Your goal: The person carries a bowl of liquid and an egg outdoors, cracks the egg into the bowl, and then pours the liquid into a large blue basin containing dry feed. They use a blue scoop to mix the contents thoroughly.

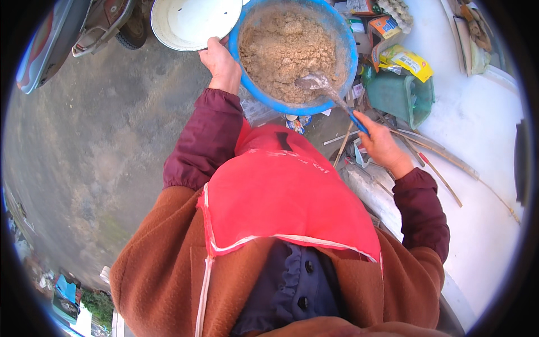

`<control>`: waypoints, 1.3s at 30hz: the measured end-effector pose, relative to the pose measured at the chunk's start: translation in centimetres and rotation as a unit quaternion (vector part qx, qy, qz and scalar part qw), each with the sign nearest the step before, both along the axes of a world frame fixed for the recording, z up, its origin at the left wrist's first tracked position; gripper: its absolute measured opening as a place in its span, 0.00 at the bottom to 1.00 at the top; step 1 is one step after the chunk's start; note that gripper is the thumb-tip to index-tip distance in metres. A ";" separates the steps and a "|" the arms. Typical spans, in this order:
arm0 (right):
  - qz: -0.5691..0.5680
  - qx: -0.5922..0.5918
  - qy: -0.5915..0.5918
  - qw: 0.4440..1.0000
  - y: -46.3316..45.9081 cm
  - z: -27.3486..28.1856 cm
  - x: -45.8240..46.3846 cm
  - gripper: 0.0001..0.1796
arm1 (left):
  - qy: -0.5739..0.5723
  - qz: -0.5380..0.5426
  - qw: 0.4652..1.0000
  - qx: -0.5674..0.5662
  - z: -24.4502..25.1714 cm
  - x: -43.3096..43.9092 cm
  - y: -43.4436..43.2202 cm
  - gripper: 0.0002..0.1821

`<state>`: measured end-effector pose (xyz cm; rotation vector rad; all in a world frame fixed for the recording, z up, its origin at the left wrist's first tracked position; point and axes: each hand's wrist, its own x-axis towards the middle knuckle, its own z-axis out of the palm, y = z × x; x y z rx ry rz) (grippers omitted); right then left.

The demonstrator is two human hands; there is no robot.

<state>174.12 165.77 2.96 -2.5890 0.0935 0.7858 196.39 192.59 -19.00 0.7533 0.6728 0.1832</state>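
Observation:
My left hand (pixel 221 65) grips the near rim of a white enamel basin (pixel 196 21) with a dark edge; the basin's visible inside holds nothing but a small dark spot. Just right of it stands a round blue plastic tub (pixel 303 110), filled with a moist, crumbly brown mash (pixel 288 46). My right hand (pixel 381 145) is closed around the blue handle of a metal scoop (pixel 313 81). The scoop's coated head rests on the mash near the tub's right side. Fingers of my left hand under the basin are hidden.
A wheeled vehicle's tyre (pixel 132 31) stands upper left on the concrete floor (pixel 105 139). Right of the tub are a green plastic bin (pixel 391 99), a yellow packet (pixel 408 61), cardboard boxes and an egg tray (pixel 396 12). Several sticks (pixel 442 179) lie against the white wall.

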 end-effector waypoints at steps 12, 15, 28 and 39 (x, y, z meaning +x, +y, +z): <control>-0.045 0.058 -0.171 0.983 1.6 -7.9 -6.0 0.29 | 0.009 0.004 1.000 0.007 -0.3 0.1 0.1 0.13; -0.047 0.055 -0.171 0.983 1.7 -8.5 -6.1 0.29 | 0.006 0.015 1.000 0.019 -0.3 0.3 0.1 0.13; -0.102 0.117 -0.238 0.959 2.7 -10.6 -3.5 0.25 | 0.012 0.007 0.999 0.039 0.3 -0.1 0.1 0.14; -0.324 0.232 0.022 0.917 0.8 -4.4 1.0 0.26 | -0.004 -0.001 0.999 0.032 -0.3 0.0 0.3 0.17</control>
